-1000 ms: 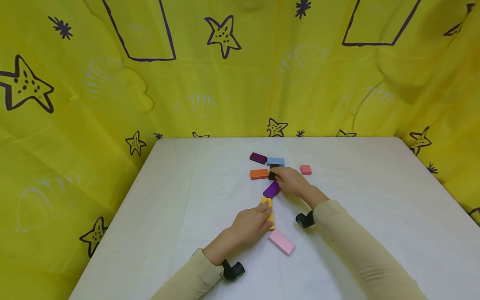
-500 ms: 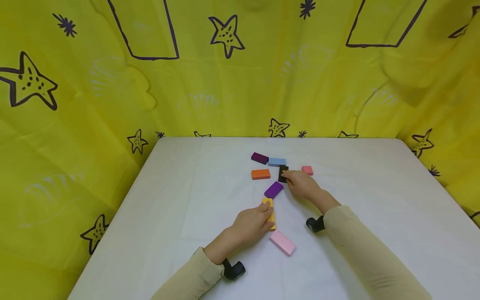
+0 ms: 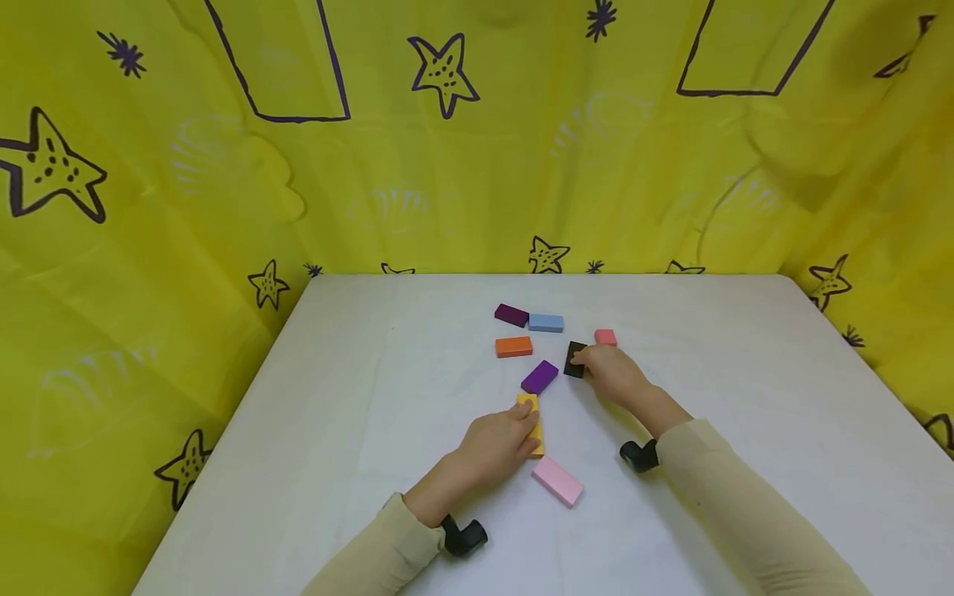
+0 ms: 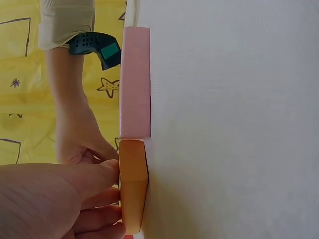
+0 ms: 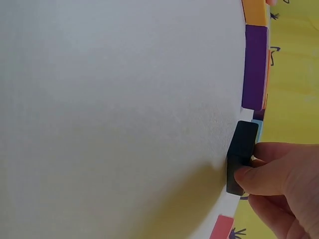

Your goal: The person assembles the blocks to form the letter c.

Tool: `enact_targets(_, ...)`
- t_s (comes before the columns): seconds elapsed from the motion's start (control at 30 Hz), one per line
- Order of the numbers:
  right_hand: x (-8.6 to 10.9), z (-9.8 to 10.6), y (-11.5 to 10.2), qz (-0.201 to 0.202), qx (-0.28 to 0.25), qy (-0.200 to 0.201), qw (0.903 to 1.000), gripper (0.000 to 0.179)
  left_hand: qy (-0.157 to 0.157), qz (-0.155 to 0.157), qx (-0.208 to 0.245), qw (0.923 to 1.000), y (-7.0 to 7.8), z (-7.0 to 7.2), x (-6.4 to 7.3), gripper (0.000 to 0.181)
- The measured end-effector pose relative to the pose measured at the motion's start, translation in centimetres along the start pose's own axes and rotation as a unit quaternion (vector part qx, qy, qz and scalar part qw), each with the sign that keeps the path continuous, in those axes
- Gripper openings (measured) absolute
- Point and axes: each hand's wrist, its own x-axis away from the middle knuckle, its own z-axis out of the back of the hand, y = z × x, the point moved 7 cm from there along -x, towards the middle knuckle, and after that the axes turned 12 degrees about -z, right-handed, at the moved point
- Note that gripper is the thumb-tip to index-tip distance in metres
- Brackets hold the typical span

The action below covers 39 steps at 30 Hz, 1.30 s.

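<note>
My left hand (image 3: 492, 447) holds a yellow block (image 3: 530, 399), thumb and fingertips at its top edge in the left wrist view. A pink block (image 3: 557, 481) lies at the yellow block's near end. Further out, my right hand (image 3: 617, 377) pinches a black block (image 3: 574, 364) between thumb and fingers, close over the white surface. In the right wrist view the black block (image 5: 242, 144) is tilted, between a purple block (image 5: 255, 67) and a small coral-pink block (image 5: 222, 228). The purple block sits beyond the yellow one's far end.
An orange block (image 3: 514, 347) lies left of the black one. Behind it, a dark plum block (image 3: 512, 315) and a light blue block (image 3: 546, 323) lie end to end. The white table (image 3: 373, 348) is bordered by a yellow patterned curtain (image 3: 477, 182).
My right hand has drawn the black block from below the light blue block and beside the orange one, rightward and nearer. My left hand stays on the yellow block.
</note>
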Motion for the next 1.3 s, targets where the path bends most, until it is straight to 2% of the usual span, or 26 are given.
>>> enact_targets(0.4,1.1,0.4,-0.1,0.036,0.019,0.043,0.9983,0.020,0.012,0.009,-0.013,0.9998,0.1,0.0,0.0,0.042)
enact_targets(0.6,1.9,0.5,-0.3,0.035,0.037,0.032,0.9982,0.019,0.026,0.012,-0.009,0.9996,0.3,0.1,0.2,0.041)
enact_targets(0.73,2.4,0.7,-0.4,0.043,0.042,0.039,0.9975,0.017,0.029,0.014,-0.005,0.9995,0.3,0.1,0.3,0.042)
enact_targets(1.17,3.6,0.7,-0.2,0.042,0.011,0.032,0.9985,0.021,0.044,0.013,0.010,0.9989,0.3,-0.1,0.4,0.043)
enact_targets(1.3,3.8,0.6,-0.1,0.052,0.012,0.045,0.9976,0.019,0.050,0.006,0.019,0.9985,0.6,-0.1,0.4,0.044)
